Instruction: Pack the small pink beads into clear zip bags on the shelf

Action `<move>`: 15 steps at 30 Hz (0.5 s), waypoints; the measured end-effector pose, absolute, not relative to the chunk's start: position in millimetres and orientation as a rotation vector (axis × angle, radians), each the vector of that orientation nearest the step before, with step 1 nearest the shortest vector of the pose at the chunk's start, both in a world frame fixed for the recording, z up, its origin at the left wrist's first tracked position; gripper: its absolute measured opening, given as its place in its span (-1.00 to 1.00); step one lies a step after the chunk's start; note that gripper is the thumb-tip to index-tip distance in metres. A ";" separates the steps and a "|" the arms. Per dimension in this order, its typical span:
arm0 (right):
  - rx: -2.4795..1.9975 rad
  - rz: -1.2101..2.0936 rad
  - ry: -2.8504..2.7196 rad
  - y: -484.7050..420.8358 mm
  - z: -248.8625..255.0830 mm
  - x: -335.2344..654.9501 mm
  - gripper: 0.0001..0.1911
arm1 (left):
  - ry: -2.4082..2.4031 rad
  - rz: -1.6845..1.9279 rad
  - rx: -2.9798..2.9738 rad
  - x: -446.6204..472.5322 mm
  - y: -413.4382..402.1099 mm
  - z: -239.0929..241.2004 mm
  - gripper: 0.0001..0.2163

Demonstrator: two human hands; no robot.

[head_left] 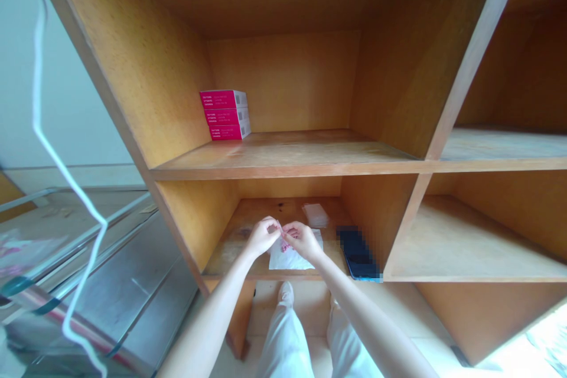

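Note:
Over the lower shelf, my left hand [264,236] and my right hand [303,238] meet fingertip to fingertip, both pinched. Whatever lies between the fingers is too small to make out. Just beneath them a white sheet or bag [283,261] is spread near the shelf's front edge. Small pink pieces [287,244] show on it, partly covered by my right hand. Behind my right hand lies a small stack of clear plastic bags or sheets [315,214].
A dark flat object, partly pixelated [358,255], rests at the shelf's right side. Three pink boxes [225,116] are stacked on the shelf above. At left, a white cable [68,177] hangs before a metal-framed surface [150,283]. Wooden dividers [405,230] flank the compartment.

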State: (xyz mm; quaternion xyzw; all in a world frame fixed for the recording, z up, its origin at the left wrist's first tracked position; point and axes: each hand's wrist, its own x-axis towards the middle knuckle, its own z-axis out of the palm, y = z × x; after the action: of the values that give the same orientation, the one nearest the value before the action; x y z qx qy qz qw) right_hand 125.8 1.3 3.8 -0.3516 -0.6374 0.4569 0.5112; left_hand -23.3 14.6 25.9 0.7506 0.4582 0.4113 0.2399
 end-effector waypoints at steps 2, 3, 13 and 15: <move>-0.906 0.947 -1.636 -0.3 8.5 127.0 -0.83 | 1.271 1.122 2.095 -23.6 15.5 23.4 -0.92; -0.944 0.851 -1.692 -0.7 10.6 127.3 -0.83 | 1.282 1.115 2.113 -23.3 15.7 22.5 -0.92; -1.186 0.430 -1.833 9.4 8.1 122.1 -0.94 | 1.379 1.149 2.222 -19.5 14.7 23.0 -0.91; -1.215 0.414 -1.787 11.1 7.8 121.5 -0.96 | 1.447 1.150 2.221 -19.7 13.9 24.5 -0.91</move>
State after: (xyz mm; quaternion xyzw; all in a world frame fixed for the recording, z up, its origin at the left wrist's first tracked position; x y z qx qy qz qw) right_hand 121.5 11.1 7.8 -0.4922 -0.7239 0.1678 0.4533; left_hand -19.7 13.9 24.5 0.7625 0.4967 0.3949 0.1259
